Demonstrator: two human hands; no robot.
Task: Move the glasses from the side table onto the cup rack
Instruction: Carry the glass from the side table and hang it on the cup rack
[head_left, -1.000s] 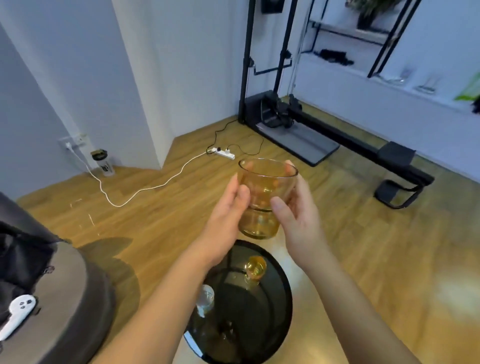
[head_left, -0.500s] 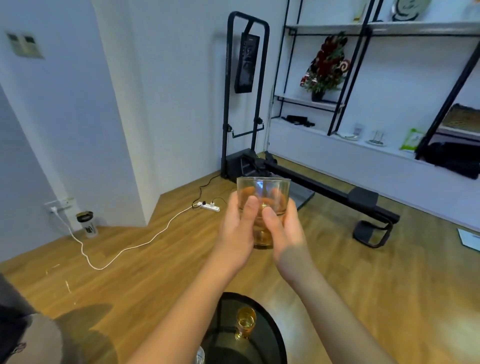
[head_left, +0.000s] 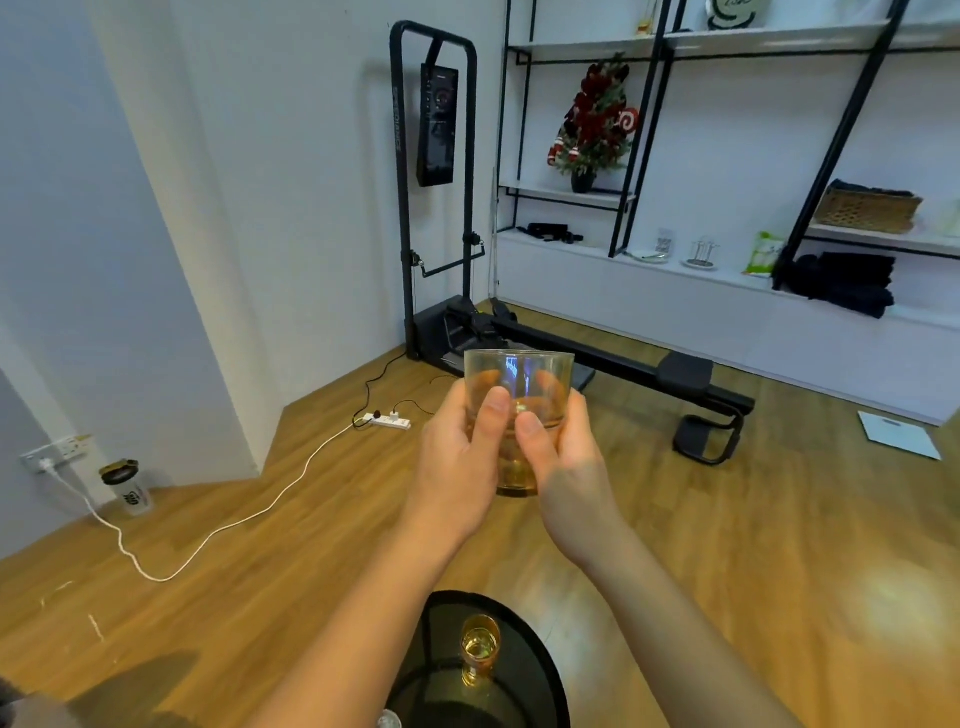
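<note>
1. Since one second ago, both hands have raised the amber glass (head_left: 519, 384) clear of the side table (head_left: 540, 660).
2. Left hand (head_left: 460, 462) and right hand (head_left: 563, 457) grasp it upright.
3. Small amber glass (head_left: 480, 652) stands near the table's far edge.

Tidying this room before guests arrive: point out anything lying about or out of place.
A white power strip sprawls on the wooden floor, its white cable snaking across from the wall socket. A shaker bottle stands on the floor by the wall, and a white scale lies askew near the shelving.
</note>
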